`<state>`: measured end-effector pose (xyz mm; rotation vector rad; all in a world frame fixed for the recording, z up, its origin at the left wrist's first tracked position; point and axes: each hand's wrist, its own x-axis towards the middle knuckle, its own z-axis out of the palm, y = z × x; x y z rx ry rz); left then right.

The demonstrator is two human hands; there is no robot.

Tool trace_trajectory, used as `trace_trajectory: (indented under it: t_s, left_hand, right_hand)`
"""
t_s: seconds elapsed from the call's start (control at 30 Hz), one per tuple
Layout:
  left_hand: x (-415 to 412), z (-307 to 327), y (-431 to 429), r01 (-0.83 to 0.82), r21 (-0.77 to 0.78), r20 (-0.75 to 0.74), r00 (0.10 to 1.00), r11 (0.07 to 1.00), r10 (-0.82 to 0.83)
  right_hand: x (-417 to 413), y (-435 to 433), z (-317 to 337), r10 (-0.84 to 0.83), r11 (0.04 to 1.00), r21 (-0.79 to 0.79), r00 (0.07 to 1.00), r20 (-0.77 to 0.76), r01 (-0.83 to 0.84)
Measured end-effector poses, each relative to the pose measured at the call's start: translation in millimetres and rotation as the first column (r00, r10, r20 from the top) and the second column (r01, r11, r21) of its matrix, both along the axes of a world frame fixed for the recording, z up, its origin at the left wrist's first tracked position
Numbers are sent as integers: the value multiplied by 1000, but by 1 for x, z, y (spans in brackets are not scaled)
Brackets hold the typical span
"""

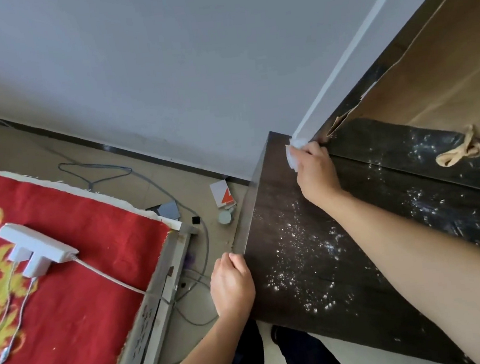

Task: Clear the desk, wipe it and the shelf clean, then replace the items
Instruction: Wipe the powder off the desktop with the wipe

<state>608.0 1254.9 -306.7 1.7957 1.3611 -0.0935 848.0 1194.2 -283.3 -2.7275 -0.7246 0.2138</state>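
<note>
Right hand (316, 171) presses what looks like tissue (293, 155) onto dusty desk (299, 252).

We are seeing left hand (231, 283) and right hand (316, 171) bare, no gloves, rings or watch showing. Both forearms are showing bare up to frame edge, no sleeves reaching into view. Below, between arms, we are seeing dark trousers (306, 355), navy or black, plain cloth, two legs separating near bottom edge. Feet are staying hidden; shoes cannot be told.
</note>
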Motion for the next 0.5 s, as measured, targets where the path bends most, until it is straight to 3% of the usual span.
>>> trace_trajectory:
  t_s: [0.07,0.13,0.2,0.27,0.37,0.43,0.5]
  left_hand:
    - [1,2,0,2,0,1,1000,1000,-2]
    - [2,1,0,9,6,0,1000,1000,-9]
    - [2,1,0,5,2,-4,1000,1000,-5]
    - [1,0,0,2,-3,-10,1000,1000,-2]
    - [1,0,1,1,-16,-18,1000,1000,-1]
    - [1,0,0,10,-15,-15,1000,1000,-10]
    - [1,0,0,24,0,-6,1000,1000,-24]
  right_hand:
    - [-4,-1,0,-124,992,0,992,-11,124]
    - [-7,18,1,-117,993,17,993,-16,117]
    - [-25,31,4,82,996,46,994,-65,-79]
    - [-60,20,1,325,945,75,936,-134,-317]
    - [-100,-20,3,455,889,144,872,-181,-434]
    - [-78,-18,3,417,906,136,898,-138,-400]
    - [-39,5,1,256,964,87,963,-78,-250]
